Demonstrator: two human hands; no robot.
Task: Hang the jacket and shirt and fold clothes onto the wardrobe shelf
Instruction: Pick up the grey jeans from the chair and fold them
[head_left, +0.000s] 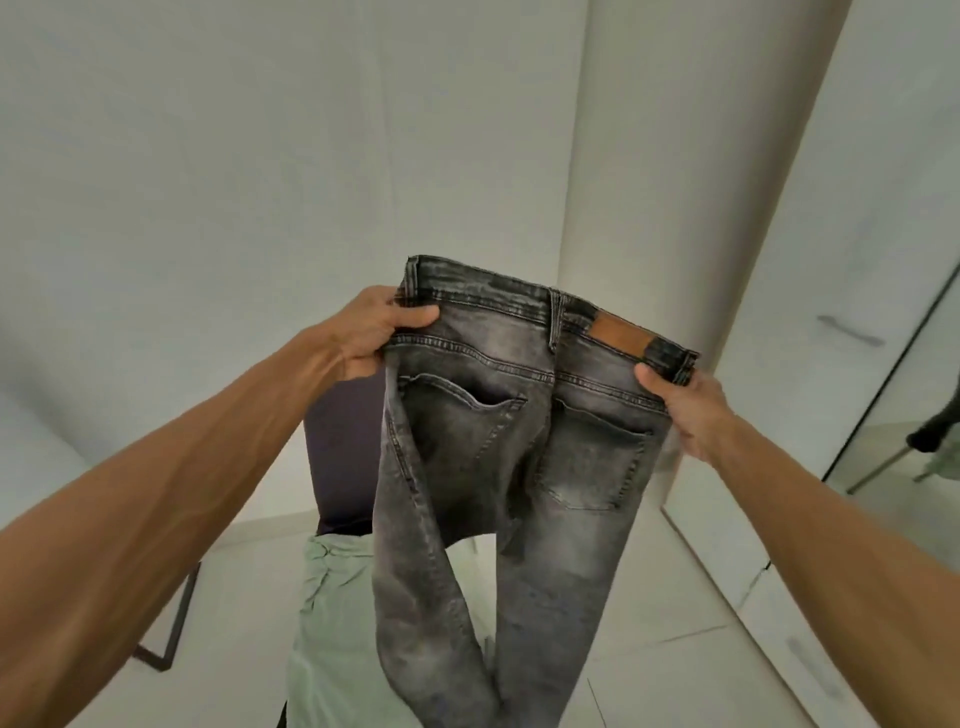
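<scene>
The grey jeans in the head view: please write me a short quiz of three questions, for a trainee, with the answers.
1. True or false: both hands hold the grey jeans by the waistband.
2. Which side of the jeans faces the camera? A) the front with the zip B) the back with the pockets and the brown patch C) the inside
3. Fill in: behind the hanging legs lies a pale ______ garment.

Key
1. True: the left hand grips one end and the right hand the other.
2. B
3. green
</scene>
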